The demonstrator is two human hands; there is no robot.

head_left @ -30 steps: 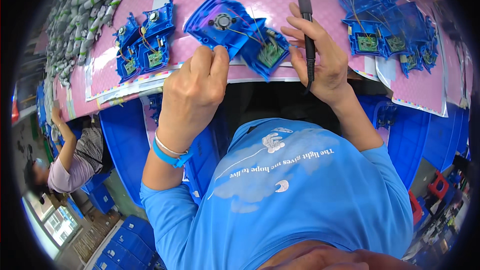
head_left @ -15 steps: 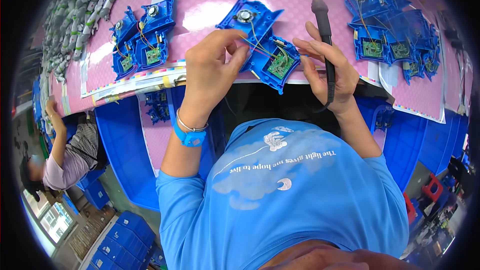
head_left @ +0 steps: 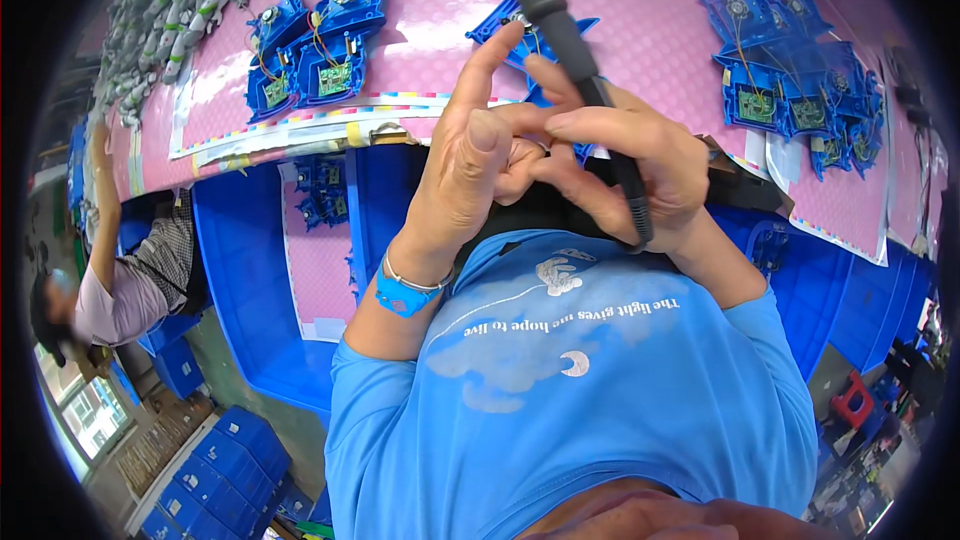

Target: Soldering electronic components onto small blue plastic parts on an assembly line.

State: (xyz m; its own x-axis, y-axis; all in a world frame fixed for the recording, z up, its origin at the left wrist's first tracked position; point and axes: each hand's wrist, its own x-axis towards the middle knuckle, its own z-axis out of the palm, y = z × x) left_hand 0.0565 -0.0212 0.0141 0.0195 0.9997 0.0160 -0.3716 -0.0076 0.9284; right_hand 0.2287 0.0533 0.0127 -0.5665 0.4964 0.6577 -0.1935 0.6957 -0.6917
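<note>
A soldering iron (head_left: pixel 572 48) with a black handle leans across my right hand (head_left: pixel 655 155), its metal tip pointing up and away over the table. The right thumb and fingertips meet the bent fingers of my left hand (head_left: pixel 455 165); anything tiny between them is hidden. On the left hand the index finger and thumb stand stretched apart, with nothing visible in them. Behind both hands lies a blue plastic housing (head_left: pixel 490 22). Its speaker is only partly visible and most of the lower half is covered.
Similar blue housings (head_left: pixel 345 25) with speakers, wires and green boards lie at left, and a larger group (head_left: pixel 775 65) at right. Grey parts (head_left: pixel 165 15) are heaped far left. Blue bins (head_left: pixel 255 290) stand below the pink table (head_left: pixel 430 0). A person (head_left: pixel 125 285) works at far left.
My left hand has let go of the wire and come together with the right over the table edge. The soldering iron has swung left and nearer. In the view, the side housings have shifted.
</note>
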